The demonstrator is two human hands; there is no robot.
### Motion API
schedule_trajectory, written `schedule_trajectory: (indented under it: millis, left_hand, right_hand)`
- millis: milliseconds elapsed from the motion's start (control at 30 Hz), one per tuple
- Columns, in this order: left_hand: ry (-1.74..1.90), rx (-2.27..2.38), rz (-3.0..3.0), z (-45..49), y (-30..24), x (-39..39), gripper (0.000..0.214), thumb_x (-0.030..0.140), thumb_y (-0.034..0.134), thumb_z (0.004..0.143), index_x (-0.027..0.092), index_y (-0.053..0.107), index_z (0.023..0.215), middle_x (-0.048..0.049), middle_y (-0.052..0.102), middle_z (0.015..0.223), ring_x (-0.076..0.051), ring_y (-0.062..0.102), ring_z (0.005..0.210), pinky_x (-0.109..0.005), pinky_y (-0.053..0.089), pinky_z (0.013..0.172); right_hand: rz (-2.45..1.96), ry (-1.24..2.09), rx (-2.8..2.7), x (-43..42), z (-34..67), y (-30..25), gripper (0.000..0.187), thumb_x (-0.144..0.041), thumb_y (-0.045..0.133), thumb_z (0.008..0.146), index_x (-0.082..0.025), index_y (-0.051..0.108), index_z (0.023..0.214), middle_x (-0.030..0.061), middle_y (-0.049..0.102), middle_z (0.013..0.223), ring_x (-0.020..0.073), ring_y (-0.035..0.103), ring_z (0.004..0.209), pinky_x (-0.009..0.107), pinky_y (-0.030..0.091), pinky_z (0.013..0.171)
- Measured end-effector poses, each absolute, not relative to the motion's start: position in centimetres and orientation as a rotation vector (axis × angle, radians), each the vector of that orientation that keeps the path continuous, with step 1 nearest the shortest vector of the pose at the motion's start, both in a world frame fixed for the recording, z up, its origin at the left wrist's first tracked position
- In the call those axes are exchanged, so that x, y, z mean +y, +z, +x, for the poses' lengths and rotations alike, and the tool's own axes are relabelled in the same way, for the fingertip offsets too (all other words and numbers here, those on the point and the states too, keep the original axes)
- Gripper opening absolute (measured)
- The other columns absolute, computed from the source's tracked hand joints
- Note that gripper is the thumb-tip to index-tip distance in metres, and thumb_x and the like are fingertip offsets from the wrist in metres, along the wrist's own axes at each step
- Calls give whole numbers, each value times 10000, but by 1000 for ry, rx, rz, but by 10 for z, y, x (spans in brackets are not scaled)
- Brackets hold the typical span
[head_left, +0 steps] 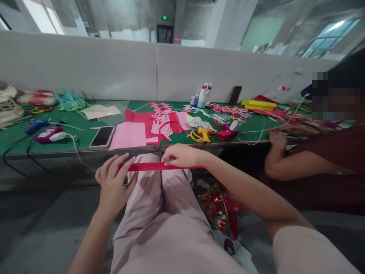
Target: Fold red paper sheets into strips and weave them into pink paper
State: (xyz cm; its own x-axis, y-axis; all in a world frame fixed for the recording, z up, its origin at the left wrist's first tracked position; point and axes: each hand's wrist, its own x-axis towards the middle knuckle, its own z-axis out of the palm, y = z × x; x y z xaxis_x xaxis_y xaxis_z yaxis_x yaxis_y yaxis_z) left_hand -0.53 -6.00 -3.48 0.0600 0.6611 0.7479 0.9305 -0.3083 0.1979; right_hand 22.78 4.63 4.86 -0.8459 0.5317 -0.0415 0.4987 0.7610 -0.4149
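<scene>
A long red paper strip [148, 166] lies level across my knees, in front of the green table. My left hand [114, 184] pinches the strip's left end between thumb and fingers. My right hand [181, 155] presses down on the strip near its middle, fingers closed over it. The strip's right part runs under my right forearm and is partly hidden.
The green table [17, 137] holds pink and red paper sheets [129, 135], a phone [102, 136], yellow scissors [201, 134], a glue gun with cords [48, 134] and a white bottle [204, 95]. A co-worker's arm [288, 163] rests at the right. Shiny red wrapping [221, 211] lies on the floor.
</scene>
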Motion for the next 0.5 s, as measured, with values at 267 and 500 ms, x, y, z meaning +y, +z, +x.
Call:
schedule_trajectory:
  millis: [267,500]
  left_hand:
    - [-931,-1510,-2117,10,-74,-54,240,253,632,820,275,686,1053,-63,732,1051,-277,596,1051,-461,271,962]
    - [-892,-1566,-2194,13,-75,-51,190,292,592,856,234,701,1001,-66,749,963,-247,643,922,-422,331,900]
  right_hand:
    - [-942,322,-2935,42,232,0,242,-167,528,888,-168,731,1021,102,681,964,194,614,903,267,403,782]
    - [-937,365,-2740,39,242,-31,231,-189,524,914,-161,702,1058,95,665,1023,187,587,980,292,414,889]
